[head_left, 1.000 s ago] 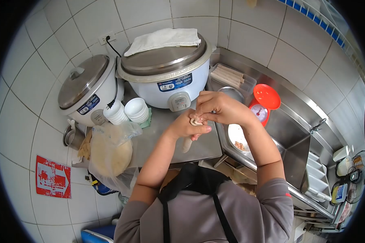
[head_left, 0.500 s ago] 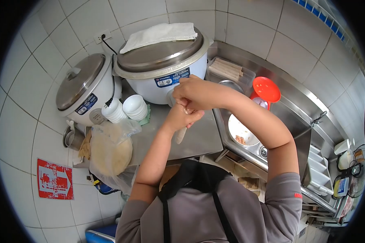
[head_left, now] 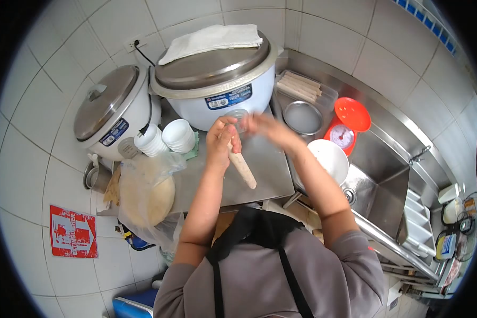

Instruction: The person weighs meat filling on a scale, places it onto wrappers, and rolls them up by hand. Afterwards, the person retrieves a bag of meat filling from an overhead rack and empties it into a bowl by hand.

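Observation:
My left hand is wrapped around a pale uncooked spring roll, which slants down toward me over the steel counter. Its upper end is hidden in my fingers. My right hand is smeared by motion just right of the roll's top and appears apart from it. Behind both hands a small clear bowl stands by the large rice cooker. To the left lies a stack of round pale wrappers, partly covered by a plastic bag. More rolls fill a clear tray at the back right.
A round metal pan, a white bowl and a red kitchen scale stand to the right, by the sink. Stacked white cups and a second rice cooker are on the left.
My right hand has come away from the roll's top and my left hand, moving right. The left hand has shifted slightly left and up, showing more of the roll.

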Tool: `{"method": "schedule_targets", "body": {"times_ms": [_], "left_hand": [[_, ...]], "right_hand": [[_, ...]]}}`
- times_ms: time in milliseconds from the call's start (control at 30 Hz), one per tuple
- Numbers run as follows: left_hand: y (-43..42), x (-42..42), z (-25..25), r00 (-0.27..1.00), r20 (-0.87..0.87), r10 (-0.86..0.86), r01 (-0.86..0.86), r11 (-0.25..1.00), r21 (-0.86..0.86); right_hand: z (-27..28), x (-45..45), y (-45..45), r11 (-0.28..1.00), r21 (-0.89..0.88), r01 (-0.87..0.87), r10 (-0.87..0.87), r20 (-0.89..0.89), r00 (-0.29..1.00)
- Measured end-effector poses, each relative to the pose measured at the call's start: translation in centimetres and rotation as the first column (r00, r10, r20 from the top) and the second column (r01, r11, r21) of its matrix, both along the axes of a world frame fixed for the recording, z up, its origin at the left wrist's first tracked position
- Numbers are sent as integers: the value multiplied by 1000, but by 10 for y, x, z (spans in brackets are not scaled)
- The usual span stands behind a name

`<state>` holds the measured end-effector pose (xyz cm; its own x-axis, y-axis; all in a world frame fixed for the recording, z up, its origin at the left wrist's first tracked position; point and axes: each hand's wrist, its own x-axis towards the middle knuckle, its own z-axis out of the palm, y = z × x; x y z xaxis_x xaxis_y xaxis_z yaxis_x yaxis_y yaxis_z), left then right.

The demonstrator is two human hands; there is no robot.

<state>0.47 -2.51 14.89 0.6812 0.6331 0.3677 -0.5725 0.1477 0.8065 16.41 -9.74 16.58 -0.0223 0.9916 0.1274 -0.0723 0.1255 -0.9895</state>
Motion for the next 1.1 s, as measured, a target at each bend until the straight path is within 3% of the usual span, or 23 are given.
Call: {"method": "schedule_targets", "body": {"times_ms": [67,100,133,200,267,333,433,467,567,700,800,900,1000,1100], "left_hand": [[7,-4,-3,992,64,111,-106,992,-71],[7,-1,-2,974,81,210,-203,976,-85],[3,1,2,948,90,306,-296,949,-106],[-18,8,29,910,196,366,-307,910,-278],[-25,9,40,919,176,352,-307,921,-238],[-25,3,27,957,20,290,-289,957,-28],[-27,-2,12,952,-163,259,-236,960,150],[-32,1,10,931,-169,323,-301,943,144],[-40,7,8,889,-223,399,-354,909,219],[-38,12,-4,915,-4,403,-379,863,334],[-43,6,3,887,-135,441,-351,836,422],[-46,7,6,825,-146,546,-394,741,543],[-40,18,-15,791,97,604,-490,531,691],[-45,17,-23,834,-158,529,-398,774,492]], "right_hand": [[-61,-24,-10,981,61,-184,175,130,976],[-78,-39,-14,975,-23,-221,222,62,973],[-85,-45,-16,984,-116,-132,151,175,973],[-90,-42,-14,982,-88,-167,174,81,981],[-84,-34,-16,974,-78,-213,217,50,975],[-62,-28,-24,957,-89,-276,283,70,957],[-37,-28,-38,963,257,81,-141,228,963],[-33,-26,-38,913,319,253,-290,72,954],[12,-31,-51,704,677,216,-612,425,667],[23,-42,-49,632,770,92,-690,504,519],[33,-45,-48,632,774,32,-662,519,541],[38,-45,-47,680,733,-11,-627,589,510],[34,-46,-42,726,680,-101,-576,681,452],[27,-37,-41,894,439,-88,-340,793,506]]}}
